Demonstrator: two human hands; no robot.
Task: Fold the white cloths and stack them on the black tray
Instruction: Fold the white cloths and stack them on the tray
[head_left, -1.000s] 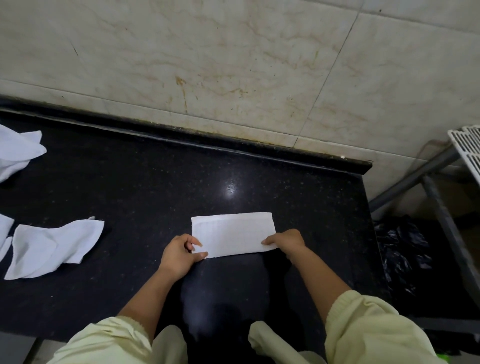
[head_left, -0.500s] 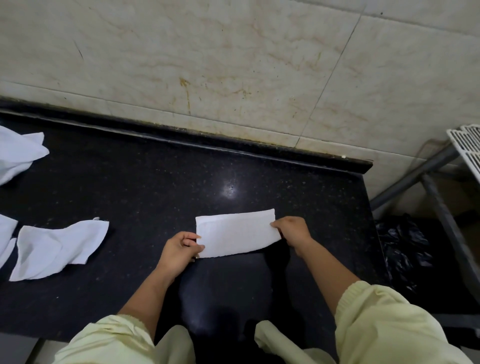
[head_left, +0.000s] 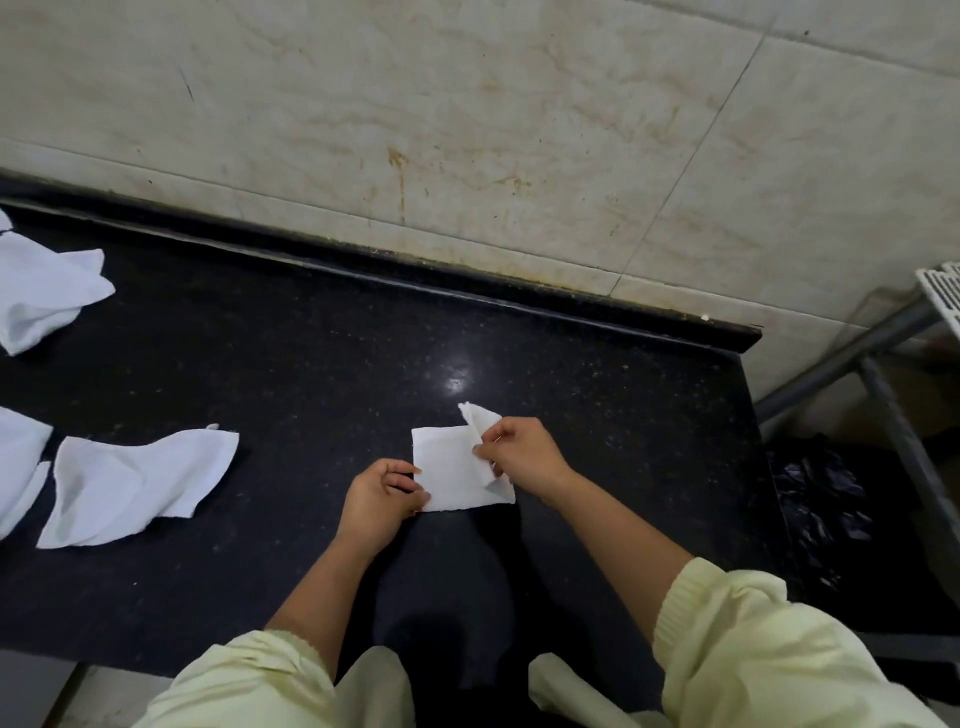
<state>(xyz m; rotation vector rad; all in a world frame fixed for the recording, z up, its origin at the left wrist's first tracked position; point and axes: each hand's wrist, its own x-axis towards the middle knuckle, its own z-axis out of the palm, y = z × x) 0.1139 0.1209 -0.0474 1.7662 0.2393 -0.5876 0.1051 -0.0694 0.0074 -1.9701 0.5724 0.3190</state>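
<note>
One small white fabric cloth (head_left: 449, 467) is lying partly folded just below the frame's centre on the black speckled stone counter (head_left: 311, 364). The right hand (head_left: 524, 457) is pinching the cloth's right end and holding it raised over the flat part. The left hand (head_left: 379, 499), fingers curled, is pinching the lower left corner. Three loose crumpled white cloths are lying well apart at the left: one upper left (head_left: 41, 296), one lower left (head_left: 140, 483), and one cut by the left edge (head_left: 15, 457). Two pale yellow sleeves (head_left: 753, 649) are showing at the bottom.
</note>
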